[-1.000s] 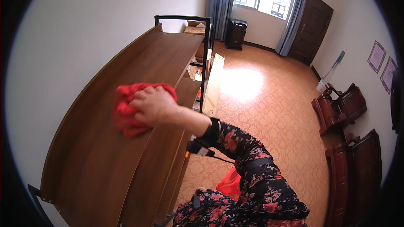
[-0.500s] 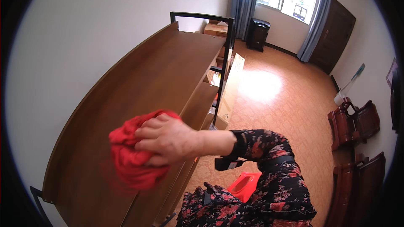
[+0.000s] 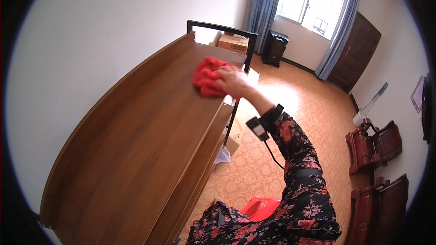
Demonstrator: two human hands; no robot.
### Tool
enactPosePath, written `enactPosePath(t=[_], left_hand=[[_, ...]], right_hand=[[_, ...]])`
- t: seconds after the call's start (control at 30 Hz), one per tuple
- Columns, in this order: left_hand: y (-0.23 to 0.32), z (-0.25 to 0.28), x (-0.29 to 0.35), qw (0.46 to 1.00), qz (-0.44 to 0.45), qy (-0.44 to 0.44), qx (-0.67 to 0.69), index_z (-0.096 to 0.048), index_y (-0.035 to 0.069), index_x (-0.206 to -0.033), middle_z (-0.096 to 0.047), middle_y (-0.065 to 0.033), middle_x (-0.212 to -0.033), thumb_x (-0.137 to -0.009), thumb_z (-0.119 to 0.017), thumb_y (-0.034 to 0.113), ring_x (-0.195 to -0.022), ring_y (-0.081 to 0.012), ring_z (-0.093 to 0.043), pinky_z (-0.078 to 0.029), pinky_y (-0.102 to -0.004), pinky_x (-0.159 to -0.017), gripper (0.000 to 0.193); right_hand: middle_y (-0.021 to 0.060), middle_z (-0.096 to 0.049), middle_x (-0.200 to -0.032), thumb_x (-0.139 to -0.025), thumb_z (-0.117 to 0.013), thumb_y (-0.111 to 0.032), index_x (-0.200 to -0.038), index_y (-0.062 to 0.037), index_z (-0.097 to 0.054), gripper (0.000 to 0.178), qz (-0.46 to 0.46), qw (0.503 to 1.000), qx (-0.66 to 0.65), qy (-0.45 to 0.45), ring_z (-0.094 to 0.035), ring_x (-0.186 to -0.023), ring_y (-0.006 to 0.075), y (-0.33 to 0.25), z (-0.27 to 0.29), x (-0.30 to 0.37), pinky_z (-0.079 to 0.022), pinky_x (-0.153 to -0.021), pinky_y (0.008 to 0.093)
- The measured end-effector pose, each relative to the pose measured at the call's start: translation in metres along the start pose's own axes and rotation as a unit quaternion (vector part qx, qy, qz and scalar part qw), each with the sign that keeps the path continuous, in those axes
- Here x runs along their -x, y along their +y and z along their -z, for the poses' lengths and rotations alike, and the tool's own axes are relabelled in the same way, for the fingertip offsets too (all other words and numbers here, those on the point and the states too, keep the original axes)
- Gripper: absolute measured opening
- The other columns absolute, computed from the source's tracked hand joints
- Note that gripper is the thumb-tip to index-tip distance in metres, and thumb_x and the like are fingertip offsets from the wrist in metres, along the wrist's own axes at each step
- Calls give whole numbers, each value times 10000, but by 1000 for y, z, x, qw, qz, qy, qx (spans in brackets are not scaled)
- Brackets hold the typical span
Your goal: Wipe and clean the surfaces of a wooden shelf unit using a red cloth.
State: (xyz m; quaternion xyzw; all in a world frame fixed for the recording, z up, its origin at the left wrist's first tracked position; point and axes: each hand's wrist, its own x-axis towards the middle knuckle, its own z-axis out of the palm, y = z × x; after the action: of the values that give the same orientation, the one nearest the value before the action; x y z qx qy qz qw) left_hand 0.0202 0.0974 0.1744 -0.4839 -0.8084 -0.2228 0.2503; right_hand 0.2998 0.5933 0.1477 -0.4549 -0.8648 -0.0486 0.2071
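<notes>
- head view: the right hand [image 3: 234,81] has the red cloth [image 3: 209,75] gripped under bent fingers; the palm side is hidden, so i cannot tell how tight the hold is; the left hand does not show, so i cannot tell what it does.
- the red cloth lies bunched on the brown top shelf [image 3: 122,140], up at the far end; it is near the black metal frame [image 3: 222,27] and close to the shelf's open edge.
- what has just changed: half a second ago the cloth was down in the nearer part of the shelf; now the arm is stretched out and the cloth is far up; that means the rub has gone to the far end, and the long near part lies bare.
- around it: a cardboard box [image 3: 233,43] sits behind the frame; a red plastic thing [image 3: 261,209] is low by the flowery sleeve [image 3: 309,199].
</notes>
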Motion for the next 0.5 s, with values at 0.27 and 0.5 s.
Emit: enactPosePath(t=[0.27,0.5], left_hand=[[4,-14,-29,996,-15,-41,81,-631,-21,-1132,-580,-220,-1222,-905,-632,150,-1113,-346,-580,-493,-405,-917,284],[14,-35,-41,990,-52,-123,36,-605,-1,-1189,-579,-215,-1231,-915,-612,204,-1177,-370,-531,-417,-449,-999,343]], right_hand=[[68,-604,-1145,-830,-636,-338,-1054,-131,-652,305,230,956,-166,79,-538,-1126,281,-89,3,28,-408,-974,436],[105,-613,-1131,-862,-582,-352,-1082,-111,-642,332,174,976,-128,33,-556,-1111,308,-56,-14,-1,-435,-957,417]])
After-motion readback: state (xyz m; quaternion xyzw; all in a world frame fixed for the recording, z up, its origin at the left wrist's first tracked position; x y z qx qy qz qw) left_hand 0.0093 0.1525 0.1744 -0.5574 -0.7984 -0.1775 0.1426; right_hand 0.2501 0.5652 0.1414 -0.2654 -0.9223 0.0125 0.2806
